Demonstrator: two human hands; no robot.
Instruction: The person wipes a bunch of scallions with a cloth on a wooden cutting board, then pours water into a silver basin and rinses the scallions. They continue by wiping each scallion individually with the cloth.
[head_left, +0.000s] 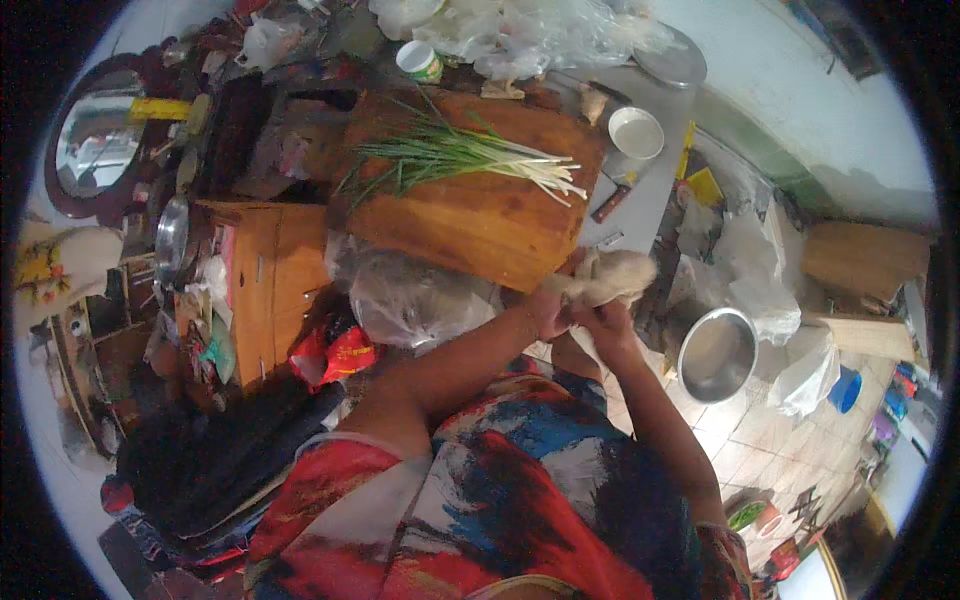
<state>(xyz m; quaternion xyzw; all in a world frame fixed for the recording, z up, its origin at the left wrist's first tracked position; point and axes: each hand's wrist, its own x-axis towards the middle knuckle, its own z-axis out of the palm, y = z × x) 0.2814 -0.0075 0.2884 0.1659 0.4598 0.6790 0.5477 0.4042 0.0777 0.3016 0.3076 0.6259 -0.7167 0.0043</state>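
Note:
A crumpled beige cloth (616, 277) is bunched at the near right corner of the wooden cutting board (457, 229). My left hand (553, 313) grips its left end, and my right hand (609, 324) holds it from below, close beside the left. Some of the fingers are hidden by the cloth. On the board lies a loose bunch of green onions (450, 154), white ends to the right and green tops to the left. To the right of the board, on the grey tabletop, rests a knife with a brown handle (611, 205).
Beyond the knife stands a white bowl (636, 133). Plastic bags (517, 34) and a white tub (418, 60) sit behind the board. A metal basin (718, 356) is at my right, above the tiled floor. An orange wooden cabinet (259, 285) stands at the left.

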